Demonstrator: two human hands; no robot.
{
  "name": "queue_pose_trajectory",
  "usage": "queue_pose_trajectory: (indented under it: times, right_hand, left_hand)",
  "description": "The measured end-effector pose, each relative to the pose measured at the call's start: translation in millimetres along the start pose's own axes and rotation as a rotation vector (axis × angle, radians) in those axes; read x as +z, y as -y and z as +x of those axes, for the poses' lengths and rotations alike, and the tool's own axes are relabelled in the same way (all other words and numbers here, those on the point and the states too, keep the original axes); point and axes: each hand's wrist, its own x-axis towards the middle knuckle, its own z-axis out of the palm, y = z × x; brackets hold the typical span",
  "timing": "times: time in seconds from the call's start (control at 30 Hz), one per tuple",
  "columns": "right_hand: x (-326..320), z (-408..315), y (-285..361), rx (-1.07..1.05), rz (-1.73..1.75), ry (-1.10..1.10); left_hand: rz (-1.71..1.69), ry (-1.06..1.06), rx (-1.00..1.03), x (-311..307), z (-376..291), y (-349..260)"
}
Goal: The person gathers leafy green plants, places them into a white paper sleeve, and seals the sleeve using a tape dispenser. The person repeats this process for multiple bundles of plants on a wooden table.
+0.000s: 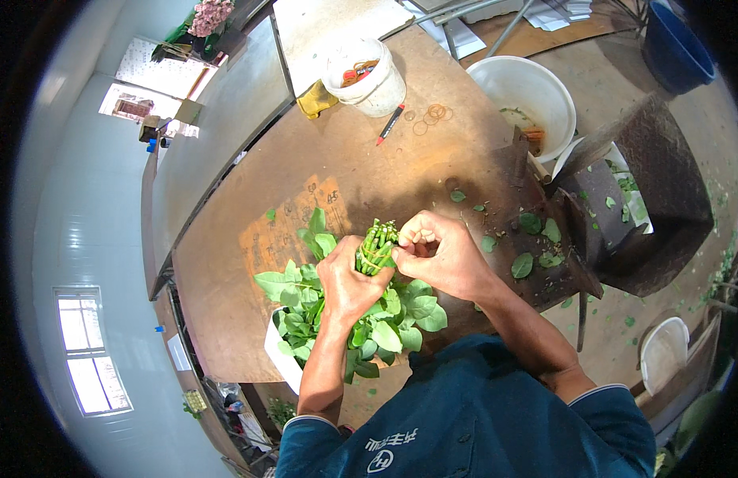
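Observation:
My left hand (pixel 352 281) grips a bundle of cut green stems (pixel 376 246) just below their trimmed ends, which point up and away from me. A thin rubber band (pixel 378 258) wraps around the stems. My right hand (pixel 444 254) is at the bundle's right side, with curled fingers and the thumb at the band; the exact pinch is partly hidden. Broad green leaves (pixel 387 334) on the stems spread out below my left hand, towards my body. A white sheet or wrapper (pixel 280 352) shows behind my left wrist, at the leaves' left side.
The brown worktable (pixel 225 221) carries a white bucket (pixel 378 89) of rubber bands, a marker (pixel 390 124), loose bands (pixel 432 118) and a yellow cloth-like item (pixel 316 100). Fallen leaves (pixel 522 264) lie rightwards, near a dark chute-like piece (pixel 650 197). A large white tub (pixel 524 101) stands beyond the edge.

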Motion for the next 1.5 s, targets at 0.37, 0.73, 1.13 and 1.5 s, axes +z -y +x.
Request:
queue_pose_trajectory:
  times: [0.37, 0.73, 1.13, 1.5]
  right_hand:
    - [8.1, -3.2, -14.4, -0.414, -0.642, -0.274]
    - [-16.8, -18.4, -12.0, -0.052, -0.419, -0.136]
    - [5.2, -45.4, -17.4, -0.337, -1.011, -0.086]
    - [-26.9, -81.2, -37.9, -0.126, -0.69, -0.124]
  left_hand:
    - [0.028, 0.016, 0.021, 23.2, 9.8, 11.9]
    - [-0.05, 0.057, 0.086, 41.7, 2.7, 10.3]
    - [0.002, 0.197, 0.078, 50.5, 12.0, 12.5]
    - [0.009, 0.245, 0.051, 44.0, 18.1, 4.4]
